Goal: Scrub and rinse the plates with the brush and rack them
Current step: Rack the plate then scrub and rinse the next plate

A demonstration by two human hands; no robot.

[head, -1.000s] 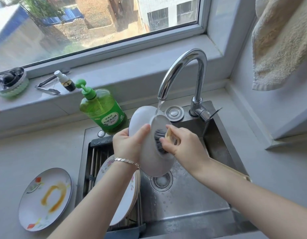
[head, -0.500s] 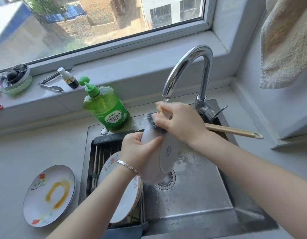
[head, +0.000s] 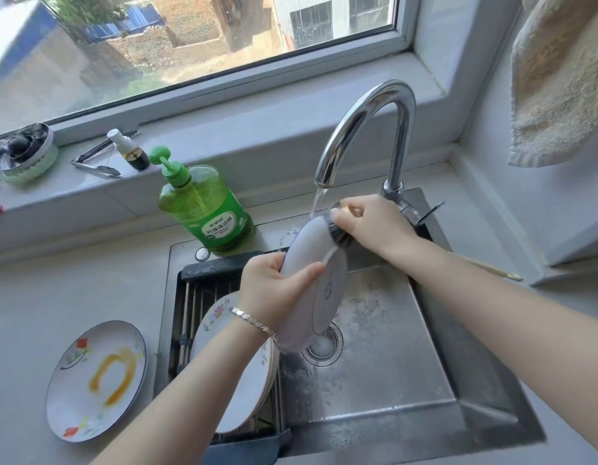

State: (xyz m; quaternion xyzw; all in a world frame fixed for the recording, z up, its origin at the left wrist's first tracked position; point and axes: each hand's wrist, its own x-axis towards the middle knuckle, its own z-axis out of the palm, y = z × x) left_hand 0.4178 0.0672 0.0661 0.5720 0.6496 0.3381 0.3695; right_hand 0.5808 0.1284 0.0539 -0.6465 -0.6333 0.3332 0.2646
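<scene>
My left hand [head: 277, 286] grips a white plate [head: 307, 250] by its left rim, holding it nearly on edge over the sink with its underside facing right. My right hand [head: 371, 223] holds a brush [head: 339, 234] with dark bristles pressed against the plate's upper rim; its wooden handle [head: 492, 268] sticks out behind my forearm. Water runs from the faucet [head: 368, 119] onto the plate's top. Washed flowered plates [head: 237, 370] lean in the dark rack [head: 197, 297] at the sink's left. A dirty plate [head: 96, 380] with orange sauce lies on the counter.
A green dish soap bottle [head: 203, 206] stands behind the rack. The steel sink [head: 391, 364] has a drain under the plate. Tongs [head: 96, 162], a small bottle [head: 128, 149] and a bowl [head: 26, 156] sit on the windowsill. A towel [head: 559, 78] hangs at the upper right.
The brush moved from the plate's underside centre up to its top rim. The plate turned more edge-on and stays under the running water.
</scene>
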